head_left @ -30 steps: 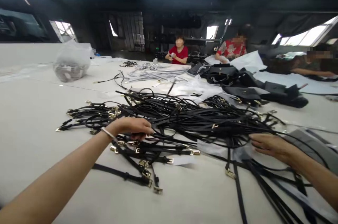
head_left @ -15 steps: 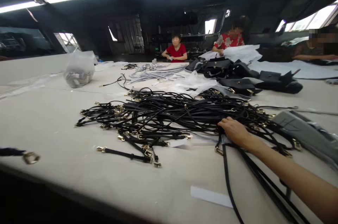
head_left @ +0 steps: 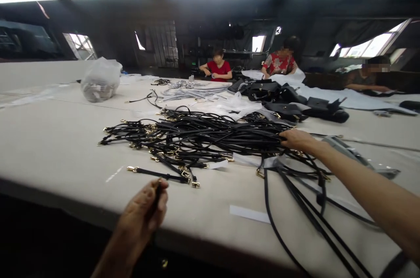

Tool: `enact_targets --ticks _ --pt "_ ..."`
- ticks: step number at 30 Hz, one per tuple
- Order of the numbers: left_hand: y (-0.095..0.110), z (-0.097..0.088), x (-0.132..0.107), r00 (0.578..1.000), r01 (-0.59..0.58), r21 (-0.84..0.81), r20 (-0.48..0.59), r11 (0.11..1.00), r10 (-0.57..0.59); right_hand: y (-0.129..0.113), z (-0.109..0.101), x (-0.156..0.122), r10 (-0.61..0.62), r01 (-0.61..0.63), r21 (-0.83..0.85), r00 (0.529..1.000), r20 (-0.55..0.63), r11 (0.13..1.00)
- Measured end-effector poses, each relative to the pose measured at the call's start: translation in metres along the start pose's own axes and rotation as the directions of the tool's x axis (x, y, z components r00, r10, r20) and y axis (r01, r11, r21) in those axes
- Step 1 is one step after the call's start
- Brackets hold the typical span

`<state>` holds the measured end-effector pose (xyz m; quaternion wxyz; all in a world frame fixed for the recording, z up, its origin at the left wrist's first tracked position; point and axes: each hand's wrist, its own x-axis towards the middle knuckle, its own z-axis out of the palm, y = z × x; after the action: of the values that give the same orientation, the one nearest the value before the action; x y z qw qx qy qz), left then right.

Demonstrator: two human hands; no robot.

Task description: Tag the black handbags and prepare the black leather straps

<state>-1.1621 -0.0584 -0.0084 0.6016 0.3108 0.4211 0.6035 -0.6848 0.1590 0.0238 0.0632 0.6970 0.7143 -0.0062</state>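
Observation:
A big tangle of black straps (head_left: 210, 138) with gold buckles lies on the pale table (head_left: 59, 138). My right hand (head_left: 295, 139) reaches into the right side of the pile, its fingers closed on a bunch of straps. My left hand (head_left: 144, 212) is low at the table's near edge, pinched shut on one thin black strap (head_left: 156, 195) that hangs down past the edge. A single strap with gold clasps (head_left: 160, 175) lies apart in front of the pile. Long straps (head_left: 295, 208) trail toward me under my right forearm.
A white paper slip (head_left: 250, 214) lies near the front edge. A clear bag of small parts (head_left: 100, 80) stands at the back left. Black bags (head_left: 288, 101) and silver straps (head_left: 193, 92) lie farther back. Three people sit at the far side.
My view pulled back from the table. My left hand left the pile and came back up at the near edge holding a strap. My right hand moved further into the pile.

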Motion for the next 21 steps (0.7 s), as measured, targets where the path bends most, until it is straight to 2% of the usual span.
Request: enact_targets --ticks 4,6,8,10,11,13,15,17,19,21 --pt "-0.059 0.033 0.001 0.982 0.103 -0.027 0.164 0.994 -0.097 -0.014 -0.018 -0.023 -0.027 0.032 0.104 0.999 -0.043 0.994" --pt "-0.079 0.046 0.002 0.957 0.142 -0.033 0.26 0.989 -0.129 -0.035 -0.019 -0.045 -0.091 0.104 0.174 0.992 -0.083 0.979" --pt "-0.095 0.06 0.006 0.918 0.216 -0.05 0.35 0.975 -0.186 -0.063 -0.011 -0.076 -0.192 0.213 0.239 0.976 -0.107 0.948" --pt "-0.109 0.075 0.01 0.874 0.321 -0.113 0.417 0.94 -0.248 -0.094 0.006 -0.114 -0.333 0.35 0.3 0.937 -0.106 0.887" --pt "-0.114 0.081 0.013 0.859 0.367 -0.165 0.438 0.915 -0.266 -0.109 0.018 -0.134 -0.443 0.453 0.347 0.889 -0.114 0.821" --pt "-0.121 0.091 0.018 0.852 0.427 -0.288 0.446 0.857 -0.274 -0.133 0.041 -0.169 -0.571 0.56 0.391 0.815 -0.099 0.731" --pt "-0.125 0.093 0.021 0.862 0.451 -0.404 0.429 0.796 -0.271 -0.147 0.064 -0.192 -0.617 0.609 0.393 0.777 -0.122 0.689" --pt "-0.125 0.086 0.022 0.885 0.427 -0.47 0.392 0.772 -0.25 -0.147 0.083 -0.203 -0.615 0.632 0.38 0.767 -0.184 0.675" --pt "-0.122 0.071 0.02 0.918 0.351 -0.471 0.345 0.809 -0.197 -0.133 0.098 -0.204 -0.605 0.652 0.356 0.757 -0.248 0.67" --pt "-0.117 0.049 0.017 0.951 0.247 -0.439 0.282 0.864 -0.128 -0.107 0.109 -0.201 -0.594 0.664 0.302 0.747 -0.299 0.683"
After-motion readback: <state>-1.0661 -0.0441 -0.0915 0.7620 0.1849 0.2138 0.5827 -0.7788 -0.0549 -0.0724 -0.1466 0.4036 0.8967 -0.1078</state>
